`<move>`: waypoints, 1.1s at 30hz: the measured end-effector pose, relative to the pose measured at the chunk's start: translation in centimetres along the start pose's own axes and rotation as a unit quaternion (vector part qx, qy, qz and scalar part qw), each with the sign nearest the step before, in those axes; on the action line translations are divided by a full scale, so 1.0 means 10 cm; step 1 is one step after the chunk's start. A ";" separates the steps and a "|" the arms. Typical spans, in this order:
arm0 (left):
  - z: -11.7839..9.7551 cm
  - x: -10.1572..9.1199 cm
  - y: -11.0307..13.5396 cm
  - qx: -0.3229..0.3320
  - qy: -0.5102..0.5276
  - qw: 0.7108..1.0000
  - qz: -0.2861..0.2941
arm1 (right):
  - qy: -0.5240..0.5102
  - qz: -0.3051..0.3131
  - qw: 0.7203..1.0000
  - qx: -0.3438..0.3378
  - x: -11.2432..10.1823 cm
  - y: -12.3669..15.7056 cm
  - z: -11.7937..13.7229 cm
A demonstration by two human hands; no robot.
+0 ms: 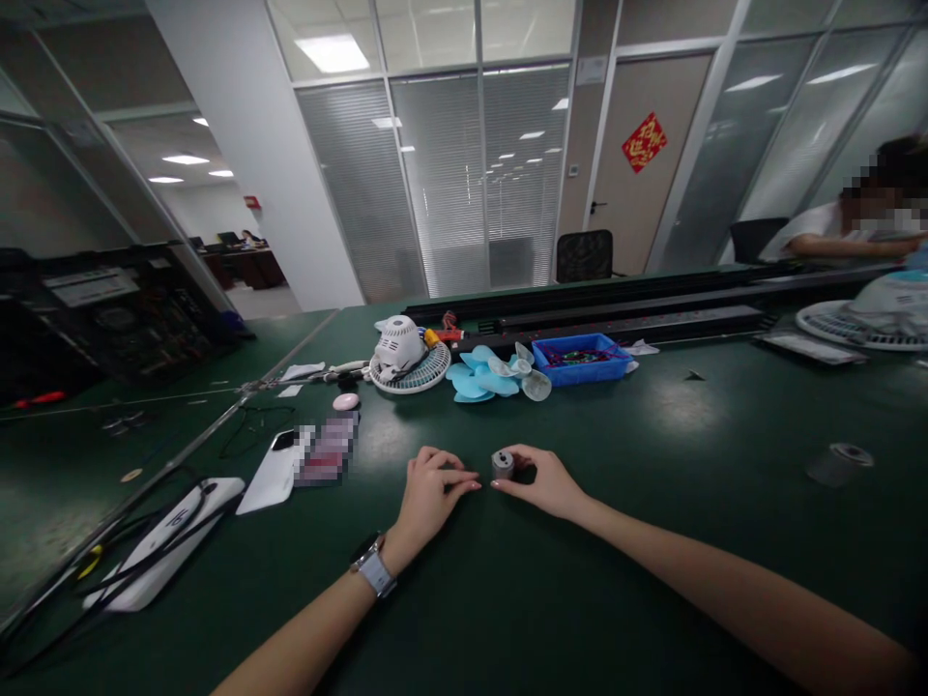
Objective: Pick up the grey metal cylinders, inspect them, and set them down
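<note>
Small grey cylinder sits pinched in right hand, its markings unreadable.

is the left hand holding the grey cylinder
No, the right hand holds the cylinder; the left hand lies curled beside it.

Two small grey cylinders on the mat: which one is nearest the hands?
The grey cylinder in the right hand fingertips, just beside the left hand. The other cylinder stands alone far to the right, untouched.
</note>
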State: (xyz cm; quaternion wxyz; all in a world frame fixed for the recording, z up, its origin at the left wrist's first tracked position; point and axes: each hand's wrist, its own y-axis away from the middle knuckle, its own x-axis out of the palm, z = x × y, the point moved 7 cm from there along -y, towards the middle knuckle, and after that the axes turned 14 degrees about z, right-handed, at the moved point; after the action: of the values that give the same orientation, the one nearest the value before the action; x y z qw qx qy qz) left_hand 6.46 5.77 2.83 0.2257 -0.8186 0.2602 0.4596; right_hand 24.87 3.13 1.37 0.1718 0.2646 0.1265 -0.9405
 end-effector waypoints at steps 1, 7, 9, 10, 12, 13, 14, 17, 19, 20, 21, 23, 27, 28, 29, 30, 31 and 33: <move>0.07 0.06 0.02 -0.009 0.005 1.000 0.011 | 0.001 0.001 1.000 0.004 0.00 0.00 -0.01; 0.28 0.04 0.06 -0.035 0.142 0.988 -0.057 | -0.012 0.009 1.000 0.015 0.05 0.00 0.01; 0.41 -0.04 0.11 -0.084 0.218 0.963 -0.133 | -0.013 -0.005 1.000 0.017 -0.09 0.02 -0.04; 0.48 -0.06 0.15 -0.109 0.248 0.948 -0.168 | -0.009 -0.026 0.999 0.018 -0.23 0.05 -0.09; 0.58 -0.08 0.20 -0.143 0.284 0.924 -0.215 | 0.014 -0.105 0.994 0.028 -0.68 0.15 -0.29; 0.60 -0.07 0.21 -0.149 0.291 0.918 -0.224 | 0.030 -0.157 0.986 0.042 -0.96 0.23 -0.42; 0.61 -0.07 0.22 -0.152 0.292 0.917 -0.226 | 0.048 -0.211 0.974 0.064 -1.24 0.33 -0.58; 0.59 -0.05 0.20 -0.149 0.284 0.923 -0.212 | 0.078 -0.321 0.930 0.159 -1.92 0.68 -1.11; 0.57 -0.05 0.20 -0.152 0.282 0.923 -0.213 | 0.081 -0.345 0.913 0.204 -2.15 0.84 -1.40; 0.57 -0.05 0.21 -0.154 0.283 0.922 -0.216 | 0.084 -0.348 0.909 0.215 -2.20 0.89 -1.51; 0.57 -0.06 0.21 -0.155 0.285 0.920 -0.219 | 0.089 -0.346 0.908 0.221 -2.21 0.91 -1.58; 0.56 -0.07 0.21 -0.155 0.287 0.918 -0.225 | 0.097 -0.339 0.908 0.228 -2.17 0.91 -1.62; 0.54 -0.08 0.21 -0.153 0.291 0.916 -0.231 | 0.197 -0.437 0.848 0.227 -2.04 0.98 -1.12; 0.54 -0.08 0.21 -0.154 0.291 0.916 -0.231 | 0.242 -0.470 0.825 0.202 -1.96 0.99 -0.86; 0.54 -0.08 0.21 -0.155 0.290 0.916 -0.230 | 0.283 -0.478 0.815 0.165 -1.83 0.95 -0.57; 0.55 -0.08 0.21 -0.155 0.289 0.917 -0.229 | 0.317 -0.458 0.822 0.118 -1.65 0.87 -0.29; 0.55 -0.07 0.20 -0.155 0.287 0.918 -0.228 | 0.333 -0.390 0.856 0.067 -1.41 0.72 -0.05; 0.56 -0.06 0.20 -0.153 0.283 0.920 -0.226 | 0.331 -0.169 0.928 -0.028 -0.75 0.36 0.29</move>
State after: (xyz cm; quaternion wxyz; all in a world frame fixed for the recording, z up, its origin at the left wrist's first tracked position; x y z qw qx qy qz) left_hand 1.32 7.78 0.45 0.1131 -0.9760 0.0477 0.1799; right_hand 30.95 0.83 7.33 -0.0335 0.5307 0.2452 -0.8106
